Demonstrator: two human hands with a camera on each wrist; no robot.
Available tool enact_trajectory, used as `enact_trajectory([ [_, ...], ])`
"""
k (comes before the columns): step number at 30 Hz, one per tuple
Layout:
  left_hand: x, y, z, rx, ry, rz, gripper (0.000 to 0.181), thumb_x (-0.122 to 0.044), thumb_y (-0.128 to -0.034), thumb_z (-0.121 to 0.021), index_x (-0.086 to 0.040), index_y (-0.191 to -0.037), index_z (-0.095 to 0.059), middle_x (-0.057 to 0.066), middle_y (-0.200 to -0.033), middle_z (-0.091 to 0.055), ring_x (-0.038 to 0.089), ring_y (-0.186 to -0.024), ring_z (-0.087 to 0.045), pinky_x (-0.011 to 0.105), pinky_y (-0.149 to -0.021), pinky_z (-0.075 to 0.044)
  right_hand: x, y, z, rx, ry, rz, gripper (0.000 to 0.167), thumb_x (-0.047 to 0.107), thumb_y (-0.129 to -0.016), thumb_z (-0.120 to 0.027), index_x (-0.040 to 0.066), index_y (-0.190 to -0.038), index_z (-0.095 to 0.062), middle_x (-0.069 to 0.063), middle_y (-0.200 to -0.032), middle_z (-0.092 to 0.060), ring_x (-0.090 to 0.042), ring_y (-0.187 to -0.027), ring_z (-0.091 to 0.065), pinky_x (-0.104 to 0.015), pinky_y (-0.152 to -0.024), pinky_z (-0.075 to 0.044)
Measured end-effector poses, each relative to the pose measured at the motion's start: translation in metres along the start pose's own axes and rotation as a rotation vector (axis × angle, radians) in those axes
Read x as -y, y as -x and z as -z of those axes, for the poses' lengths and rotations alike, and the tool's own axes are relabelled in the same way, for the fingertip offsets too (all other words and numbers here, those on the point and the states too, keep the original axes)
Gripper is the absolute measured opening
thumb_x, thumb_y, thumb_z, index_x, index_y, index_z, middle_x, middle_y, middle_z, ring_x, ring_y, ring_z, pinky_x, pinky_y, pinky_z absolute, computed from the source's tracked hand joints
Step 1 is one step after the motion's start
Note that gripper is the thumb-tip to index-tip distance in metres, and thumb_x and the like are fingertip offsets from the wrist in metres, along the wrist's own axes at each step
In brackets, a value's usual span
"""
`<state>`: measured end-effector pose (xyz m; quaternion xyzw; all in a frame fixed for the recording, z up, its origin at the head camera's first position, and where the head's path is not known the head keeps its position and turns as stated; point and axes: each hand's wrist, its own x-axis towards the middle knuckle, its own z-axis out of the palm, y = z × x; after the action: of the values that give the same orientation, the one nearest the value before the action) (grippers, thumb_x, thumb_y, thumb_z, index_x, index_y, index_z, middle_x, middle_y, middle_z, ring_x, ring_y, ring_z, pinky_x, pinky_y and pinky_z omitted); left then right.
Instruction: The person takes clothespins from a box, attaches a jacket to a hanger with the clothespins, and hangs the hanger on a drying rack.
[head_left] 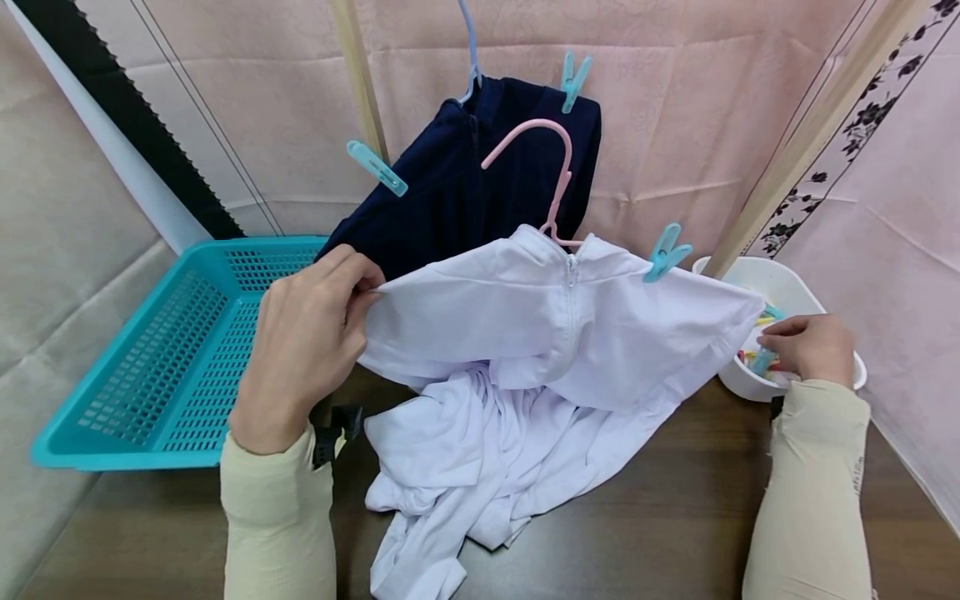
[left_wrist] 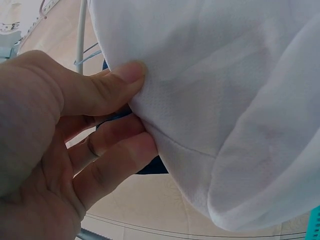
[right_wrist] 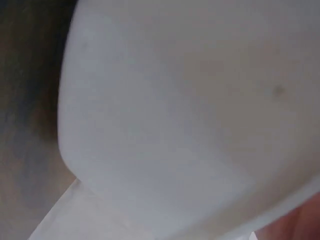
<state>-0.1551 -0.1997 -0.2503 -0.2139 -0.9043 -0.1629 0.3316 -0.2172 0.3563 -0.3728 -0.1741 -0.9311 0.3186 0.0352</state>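
A white zip-neck shirt (head_left: 480,308) hangs on a pink hanger (head_left: 558,167), its lower part bunched on the table. My left hand (head_left: 303,342) pinches the shirt's left shoulder edge between thumb and fingers, also seen close up in the left wrist view. One light-blue clothespin (head_left: 666,252) clips the shirt's right shoulder. My right hand (head_left: 813,346) is at the white tub (head_left: 795,279), its fingertips around a light-blue clothespin (head_left: 762,361). In the right wrist view the tub wall (right_wrist: 150,125) fills the frame and hides most of that hand.
A navy garment (head_left: 442,192) hangs behind on a blue hanger (head_left: 472,50), with light-blue clothespins (head_left: 377,168) at both shoulders. At left sits a turquoise basket (head_left: 150,350). Wooden poles (head_left: 817,137) rise on either side. Several coloured clothespins lie in the tub.
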Motion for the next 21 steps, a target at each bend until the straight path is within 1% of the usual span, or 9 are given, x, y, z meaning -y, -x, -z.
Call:
enact_trajectory([
  [3, 0.000, 0.000, 0.000, 0.003, 0.003, 0.003, 0.006, -0.002, -0.0951, -0.065, -0.005, -0.095, -0.070, 0.009, -0.090, -0.069, 0.026, -0.063, -0.057, 0.037, -0.055, -0.044, 0.001, 0.001, 0.002, -0.082, -0.014, -0.045, 0.037, 0.021, -0.094, -0.070, -0.011, -0.113, -0.070, 0.025, -0.056, -0.054, 0.004, -0.056, -0.048, -0.018, -0.052, -0.045],
  [5, 0.000, -0.001, 0.001, 0.005, 0.000, 0.003, 0.006, -0.002, -0.0951, -0.065, -0.005, -0.095, -0.070, 0.009, -0.090, -0.068, 0.026, -0.062, -0.057, 0.036, -0.055, -0.044, 0.003, 0.002, 0.004, -0.097, -0.010, -0.074, 0.036, 0.024, -0.095, -0.069, -0.009, -0.108, -0.073, 0.025, -0.057, -0.051, 0.004, -0.059, -0.045, -0.019, -0.053, -0.043],
  [6, 0.000, -0.001, 0.000, 0.006, 0.001, 0.004, 0.006, -0.002, -0.0951, -0.065, -0.005, -0.095, -0.070, 0.009, -0.090, -0.068, 0.026, -0.062, -0.056, 0.036, -0.055, -0.044, 0.003, 0.002, 0.004, -0.099, -0.013, -0.087, 0.034, 0.025, -0.095, -0.069, -0.007, -0.101, -0.076, 0.025, -0.056, -0.050, 0.004, -0.060, -0.045, -0.019, -0.053, -0.043],
  [8, 0.000, 0.000, 0.001, 0.006, -0.004, 0.003, 0.006, -0.002, -0.0951, -0.065, -0.005, -0.094, -0.070, 0.009, -0.089, -0.068, 0.025, -0.062, -0.056, 0.036, -0.054, -0.044, 0.004, 0.001, 0.005, -0.094, -0.035, -0.109, 0.028, 0.027, -0.096, -0.068, 0.003, -0.088, -0.080, 0.027, -0.056, -0.050, 0.004, -0.059, -0.046, -0.020, -0.053, -0.044],
  [11, 0.000, 0.000, 0.001, 0.006, -0.005, 0.002, 0.006, -0.001, -0.0950, -0.065, -0.005, -0.095, -0.070, 0.008, -0.089, -0.068, 0.025, -0.061, -0.056, 0.035, -0.054, -0.043, 0.007, 0.000, 0.005, -0.089, -0.054, -0.117, 0.024, 0.030, -0.097, -0.067, 0.017, -0.081, -0.079, 0.027, -0.057, -0.051, 0.001, -0.060, -0.048, -0.024, -0.053, -0.046],
  [12, 0.000, 0.000, 0.001, 0.005, -0.007, 0.001, 0.006, -0.001, -0.0950, -0.065, -0.005, -0.094, -0.070, 0.008, -0.089, -0.068, 0.024, -0.061, -0.055, 0.035, -0.054, -0.043, 0.008, 0.000, 0.005, -0.085, -0.048, -0.107, 0.025, 0.030, -0.098, -0.065, 0.016, -0.083, -0.079, 0.026, -0.059, -0.052, 0.000, -0.061, -0.049, -0.025, -0.053, -0.046],
  [15, 0.001, 0.000, 0.000, 0.004, -0.003, -0.003, 0.005, -0.001, -0.0949, -0.065, -0.004, -0.094, -0.069, 0.008, -0.089, -0.067, 0.024, -0.061, -0.055, 0.034, -0.054, -0.042, 0.010, 0.001, 0.007, -0.067, 0.009, -0.047, 0.032, 0.028, -0.102, -0.059, 0.000, -0.102, -0.075, 0.012, -0.067, -0.061, -0.005, -0.067, -0.050, -0.027, -0.054, -0.044],
  [18, 0.001, 0.000, -0.001, 0.002, -0.002, -0.012, 0.005, -0.002, -0.0951, -0.066, -0.006, -0.094, -0.069, 0.007, -0.088, -0.067, 0.023, -0.060, -0.054, 0.034, -0.054, -0.042, 0.013, 0.002, 0.011, -0.001, 0.011, 0.014, 0.044, 0.026, -0.106, -0.048, -0.014, -0.122, -0.057, -0.006, -0.078, -0.071, -0.002, -0.064, -0.055, -0.025, -0.055, -0.049],
  [21, 0.000, -0.001, -0.001, -0.001, -0.001, -0.022, 0.005, -0.002, -0.0951, -0.066, -0.006, -0.093, -0.069, 0.006, -0.089, -0.068, 0.023, -0.060, -0.055, 0.034, -0.054, -0.042, 0.019, 0.005, 0.016, 0.052, -0.048, 0.047, 0.045, 0.026, -0.108, -0.042, -0.015, -0.125, -0.047, -0.008, -0.077, -0.073, 0.006, -0.058, -0.060, -0.024, -0.055, -0.054],
])
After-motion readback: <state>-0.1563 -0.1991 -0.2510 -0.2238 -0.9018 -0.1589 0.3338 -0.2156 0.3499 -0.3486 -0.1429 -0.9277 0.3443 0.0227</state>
